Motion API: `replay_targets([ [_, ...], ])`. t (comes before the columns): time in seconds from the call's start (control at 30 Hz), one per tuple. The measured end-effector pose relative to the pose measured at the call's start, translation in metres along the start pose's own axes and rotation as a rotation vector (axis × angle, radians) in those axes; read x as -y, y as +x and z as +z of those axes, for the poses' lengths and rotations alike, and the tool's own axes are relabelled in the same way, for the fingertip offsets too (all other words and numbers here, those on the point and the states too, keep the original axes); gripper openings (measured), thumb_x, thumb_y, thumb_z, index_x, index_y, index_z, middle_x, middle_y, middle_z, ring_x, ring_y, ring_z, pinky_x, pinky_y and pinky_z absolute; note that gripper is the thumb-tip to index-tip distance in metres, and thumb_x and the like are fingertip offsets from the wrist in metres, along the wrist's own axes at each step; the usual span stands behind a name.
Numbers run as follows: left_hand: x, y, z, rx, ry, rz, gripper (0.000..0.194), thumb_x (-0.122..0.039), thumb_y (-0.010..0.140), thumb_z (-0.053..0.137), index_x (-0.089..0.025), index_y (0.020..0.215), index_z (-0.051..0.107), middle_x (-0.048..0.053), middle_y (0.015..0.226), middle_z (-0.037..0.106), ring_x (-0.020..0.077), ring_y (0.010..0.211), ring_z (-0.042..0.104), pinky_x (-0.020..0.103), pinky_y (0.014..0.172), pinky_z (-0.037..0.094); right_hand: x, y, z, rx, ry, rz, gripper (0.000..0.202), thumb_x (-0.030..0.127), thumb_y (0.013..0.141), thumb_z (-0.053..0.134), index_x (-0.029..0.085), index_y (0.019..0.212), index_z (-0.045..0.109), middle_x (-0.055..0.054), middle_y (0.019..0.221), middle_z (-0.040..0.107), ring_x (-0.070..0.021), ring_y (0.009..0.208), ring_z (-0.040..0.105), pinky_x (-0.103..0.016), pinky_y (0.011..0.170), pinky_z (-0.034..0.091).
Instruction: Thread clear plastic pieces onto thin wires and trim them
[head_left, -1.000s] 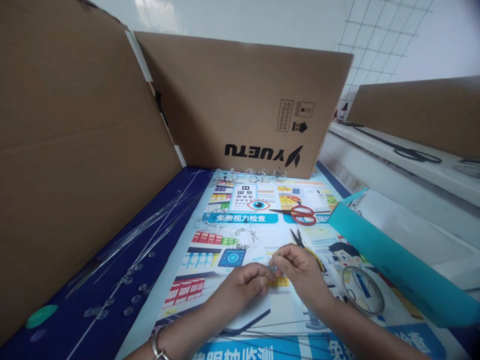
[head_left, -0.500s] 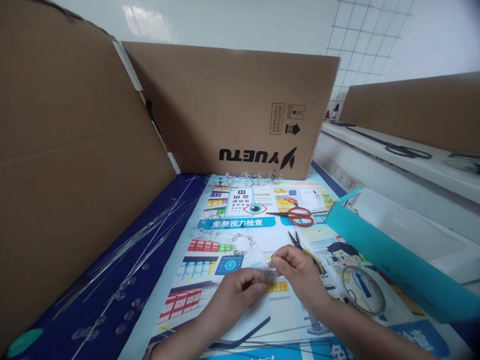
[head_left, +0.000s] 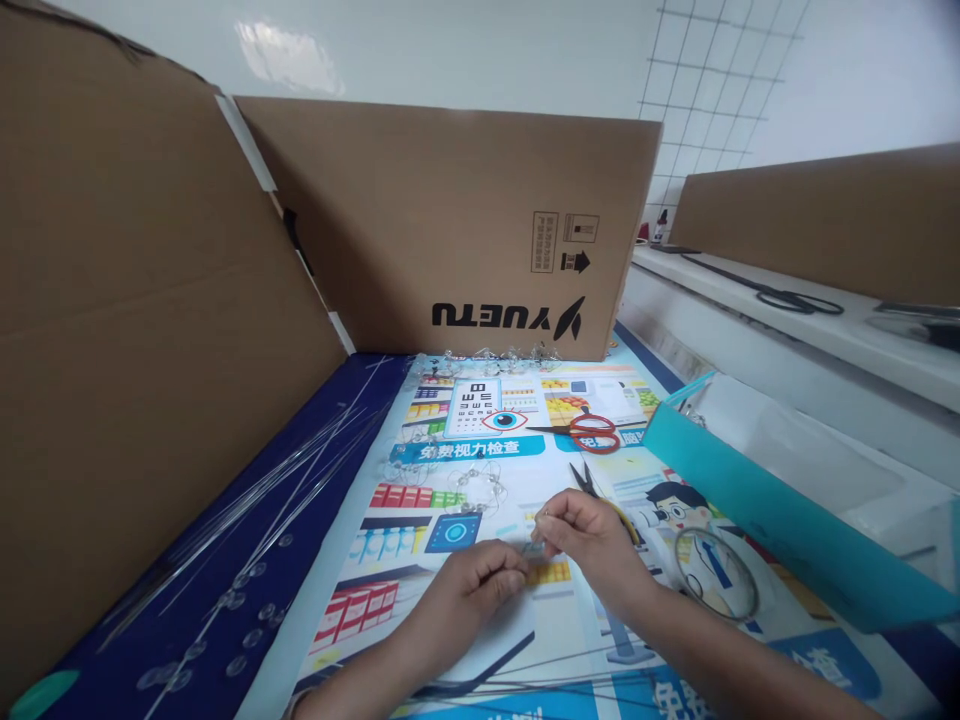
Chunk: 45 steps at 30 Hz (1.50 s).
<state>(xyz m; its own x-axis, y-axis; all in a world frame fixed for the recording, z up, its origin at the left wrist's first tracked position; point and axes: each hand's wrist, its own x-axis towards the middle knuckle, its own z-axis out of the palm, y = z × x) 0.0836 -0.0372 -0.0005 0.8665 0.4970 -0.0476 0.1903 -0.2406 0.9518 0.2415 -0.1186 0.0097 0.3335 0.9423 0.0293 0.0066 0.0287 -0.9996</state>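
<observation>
Nearest you, beyond the dark wires [head_left: 525, 685] on the printed sheet [head_left: 570, 635], your left hand [head_left: 476, 590] curls with thumb and forefinger close together, though I cannot tell whether it has hold of anything, and your right hand [head_left: 589, 545] pinches its fingertips closed on a tiny clear piece [head_left: 533, 547] between the two hands, too small to identify. Just past your right hand lie the yellow-handled pliers [head_left: 583, 480], with a ring of clear beads [head_left: 480, 488] to their left, then the red-handled scissors [head_left: 595, 434] farther off, before the upright cardboard panel [head_left: 450, 220].
</observation>
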Motion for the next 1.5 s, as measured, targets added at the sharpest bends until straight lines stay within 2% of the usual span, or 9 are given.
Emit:
replay_targets([
  [0.13,-0.001,0.001,0.001,-0.012,0.018,0.034,0.017,-0.026,0.083,0.049,-0.017,0.080,0.063,0.003,0.077,0.061,0.0156,0.073,0.052,0.024,0.067,0.036,0.000,-0.002,0.001,-0.037,-0.050,-0.021,0.012,0.027,0.078,0.058,0.017,0.072,0.057,0.003,0.061,0.056,-0.0100,0.057,0.052,-0.022,0.057,0.040],
  [0.23,0.001,0.001,0.001,-0.039,0.057,0.103,0.014,-0.025,0.081,0.052,-0.017,0.076,0.063,0.002,0.074,0.061,0.0150,0.073,0.052,0.023,0.068,0.036,-0.002,-0.004,0.004,-0.047,-0.080,-0.045,0.013,0.027,0.079,0.057,0.017,0.070,0.056,0.004,0.060,0.053,-0.0097,0.057,0.050,-0.022,0.056,0.039],
  [0.33,0.004,0.001,0.002,-0.074,0.073,0.085,0.012,-0.022,0.078,0.054,-0.017,0.072,0.062,0.000,0.071,0.060,0.0140,0.070,0.052,0.022,0.066,0.036,-0.004,-0.006,0.006,-0.042,-0.103,-0.047,0.015,0.028,0.078,0.058,0.016,0.070,0.055,0.003,0.060,0.052,-0.0099,0.058,0.047,-0.022,0.055,0.038],
  [0.47,0.005,0.000,0.004,-0.067,0.034,0.049,0.013,-0.022,0.078,0.054,-0.017,0.076,0.065,0.000,0.072,0.063,0.0141,0.070,0.053,0.022,0.065,0.037,-0.006,-0.008,0.008,-0.042,-0.094,-0.040,0.015,0.028,0.078,0.058,0.016,0.070,0.054,0.003,0.062,0.052,-0.0100,0.059,0.047,-0.022,0.055,0.037],
  [0.63,0.003,0.000,0.005,-0.015,-0.164,-0.037,0.018,-0.029,0.078,0.056,-0.015,0.077,0.067,0.001,0.068,0.063,0.0126,0.064,0.052,0.023,0.061,0.036,-0.009,-0.009,0.009,-0.040,-0.112,-0.030,0.014,0.028,0.077,0.059,0.016,0.071,0.055,0.002,0.063,0.054,-0.0110,0.060,0.048,-0.023,0.056,0.038],
  [0.77,0.008,0.000,0.002,0.113,-0.448,-0.093,0.027,-0.035,0.080,0.055,-0.011,0.073,0.066,0.003,0.061,0.061,0.0102,0.055,0.049,0.022,0.054,0.033,-0.011,-0.009,0.010,0.012,-0.035,0.009,0.016,0.031,0.078,0.059,0.017,0.073,0.054,0.002,0.062,0.055,-0.0109,0.059,0.050,-0.024,0.056,0.039],
  [0.93,0.016,-0.001,-0.001,0.228,-0.691,-0.104,0.026,-0.033,0.078,0.060,-0.009,0.086,0.066,0.010,0.077,0.067,0.0129,0.064,0.057,0.023,0.058,0.038,-0.009,-0.011,0.012,0.082,0.064,0.041,0.017,0.032,0.078,0.060,0.017,0.075,0.053,0.003,0.058,0.054,-0.0097,0.055,0.048,-0.023,0.054,0.039],
  [1.23,0.011,-0.002,-0.004,0.256,-0.733,-0.114,0.019,-0.027,0.071,0.069,-0.009,0.078,0.066,0.008,0.070,0.068,0.0157,0.068,0.061,0.032,0.074,0.044,-0.010,-0.012,0.014,0.079,0.000,-0.004,0.012,0.027,0.077,0.061,0.016,0.075,0.058,0.002,0.064,0.056,-0.0090,0.058,0.048,-0.022,0.056,0.038],
  [1.5,0.011,-0.002,-0.002,0.259,-0.728,-0.151,0.019,-0.029,0.076,0.064,-0.011,0.080,0.063,0.009,0.074,0.068,0.0180,0.068,0.064,0.029,0.065,0.043,-0.015,-0.009,0.013,0.056,-0.039,0.009,0.012,0.029,0.078,0.059,0.017,0.078,0.059,0.002,0.065,0.056,-0.0100,0.060,0.049,-0.022,0.058,0.040],
])
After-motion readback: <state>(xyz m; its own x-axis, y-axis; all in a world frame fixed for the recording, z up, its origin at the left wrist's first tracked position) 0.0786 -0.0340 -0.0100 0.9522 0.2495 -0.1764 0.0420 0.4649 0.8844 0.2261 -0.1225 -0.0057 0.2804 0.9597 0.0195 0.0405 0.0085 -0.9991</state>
